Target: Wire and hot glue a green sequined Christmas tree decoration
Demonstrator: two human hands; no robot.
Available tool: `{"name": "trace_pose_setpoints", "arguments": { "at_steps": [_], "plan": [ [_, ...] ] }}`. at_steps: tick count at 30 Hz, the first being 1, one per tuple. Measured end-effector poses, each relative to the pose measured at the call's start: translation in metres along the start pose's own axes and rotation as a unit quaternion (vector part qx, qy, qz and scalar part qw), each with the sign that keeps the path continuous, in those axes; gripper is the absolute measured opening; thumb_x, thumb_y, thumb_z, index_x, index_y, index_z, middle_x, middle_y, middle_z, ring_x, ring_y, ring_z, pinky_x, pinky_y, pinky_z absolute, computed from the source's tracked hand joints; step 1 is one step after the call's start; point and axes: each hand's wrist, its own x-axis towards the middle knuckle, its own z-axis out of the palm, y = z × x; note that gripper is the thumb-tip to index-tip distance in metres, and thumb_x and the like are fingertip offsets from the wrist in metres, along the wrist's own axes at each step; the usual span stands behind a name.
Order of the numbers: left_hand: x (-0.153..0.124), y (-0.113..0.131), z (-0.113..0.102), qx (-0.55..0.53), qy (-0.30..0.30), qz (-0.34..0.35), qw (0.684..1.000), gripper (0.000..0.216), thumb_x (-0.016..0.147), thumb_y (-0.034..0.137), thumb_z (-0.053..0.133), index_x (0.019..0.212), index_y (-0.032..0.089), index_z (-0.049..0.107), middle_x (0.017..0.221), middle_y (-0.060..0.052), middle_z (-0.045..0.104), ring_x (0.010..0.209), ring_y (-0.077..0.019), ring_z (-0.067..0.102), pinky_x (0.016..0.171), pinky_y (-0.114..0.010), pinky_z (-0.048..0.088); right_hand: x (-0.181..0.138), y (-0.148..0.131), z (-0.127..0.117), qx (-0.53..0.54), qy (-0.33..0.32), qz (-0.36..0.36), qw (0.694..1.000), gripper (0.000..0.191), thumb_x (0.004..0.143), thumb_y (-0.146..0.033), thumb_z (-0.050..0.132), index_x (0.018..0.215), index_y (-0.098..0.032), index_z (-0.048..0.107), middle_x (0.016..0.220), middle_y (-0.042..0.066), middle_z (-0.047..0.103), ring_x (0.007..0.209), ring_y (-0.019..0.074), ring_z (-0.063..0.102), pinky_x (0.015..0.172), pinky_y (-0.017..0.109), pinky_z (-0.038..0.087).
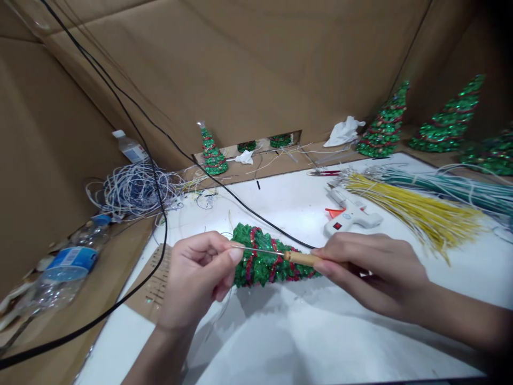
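Observation:
A small green glitter Christmas tree with red trim lies on its side on the white tabletop, tip pointing right. My right hand is closed on the wooden handle of a thin metal awl, whose needle runs left over the tree. My left hand pinches the needle's tip between thumb and forefinger, with a thin white wire trailing down from the fingers.
A white glue gun lies behind my hands. Bundles of yellow wires and green wires lie at right. Finished trees stand along the cardboard wall. A coil of white wire, plastic bottles and a black cable sit at left.

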Motion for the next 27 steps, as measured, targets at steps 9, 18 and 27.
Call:
{"name": "trace_pose_setpoints", "arguments": {
  "at_steps": [9,18,27],
  "plan": [
    [-0.001,-0.001,0.000,0.049,0.020,0.027,0.998,0.016,0.068,0.024,0.070,0.059,0.016,0.059,0.036,0.006,0.046,0.028,-0.0033,0.034,0.030,-0.013,0.020,0.008,-0.003,0.001,0.079,-0.053,0.167,0.981,0.033,0.093,-0.026,0.049,0.063,-0.016,0.058,0.050,-0.003,0.047,0.045,0.0066,0.041,0.042,0.020,0.030],
    [0.001,-0.003,-0.003,0.042,0.004,0.041,0.998,0.005,0.068,0.022,0.072,0.070,0.018,0.072,0.037,0.004,0.050,0.028,-0.0041,0.037,0.029,-0.014,0.022,0.005,-0.002,0.002,0.030,0.009,0.112,0.993,0.014,0.089,-0.017,0.055,0.078,-0.016,0.064,0.059,-0.001,0.060,0.050,0.0076,0.051,0.046,0.019,0.039],
    [0.002,-0.002,-0.002,0.039,0.002,0.009,0.999,0.009,0.071,0.025,0.069,0.068,0.016,0.069,0.035,0.006,0.045,0.027,-0.0030,0.031,0.028,-0.014,0.019,-0.006,-0.003,0.004,-0.133,0.018,-0.014,0.991,0.011,0.086,-0.013,0.059,0.096,-0.017,0.063,0.067,0.001,0.065,0.053,0.0113,0.056,0.047,0.023,0.041]
  ]
}}
